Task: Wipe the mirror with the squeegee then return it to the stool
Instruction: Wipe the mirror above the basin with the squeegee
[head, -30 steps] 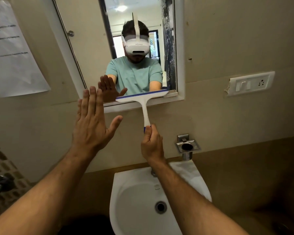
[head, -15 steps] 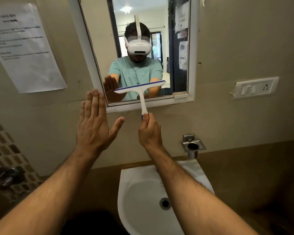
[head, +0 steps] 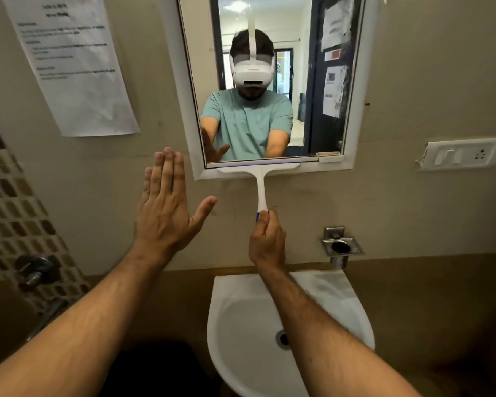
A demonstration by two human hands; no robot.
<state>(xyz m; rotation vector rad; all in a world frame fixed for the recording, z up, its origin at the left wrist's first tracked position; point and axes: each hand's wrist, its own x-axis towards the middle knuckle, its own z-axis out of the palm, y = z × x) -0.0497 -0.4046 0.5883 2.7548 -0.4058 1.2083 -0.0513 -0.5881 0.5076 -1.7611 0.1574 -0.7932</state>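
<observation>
One squeegee point(head: 260, 179), one mirror point(head: 269, 81), one sink point(head: 352, 316). My right hand point(head: 267, 239) is clenched round the squeegee's handle, blade at twelve o'clock along the mirror's bottom edge. At nine o'clock, my left hand point(head: 166, 204) is spread flat, holding nothing.

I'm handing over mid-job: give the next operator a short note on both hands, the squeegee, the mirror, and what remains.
Right hand: shut on the lower end of the white plastic squeegee with the blue blade edge.
Left hand: open, flat, empty, raised in front of the wall left of the squeegee.
Squeegee: upright, blade level along the bottom edge of the white-framed wall mirror, at the frame.
Done: cannot tell how much glass is wiped.
Left: finish any strokes, then put the squeegee on the stool, which is not in view.
</observation>
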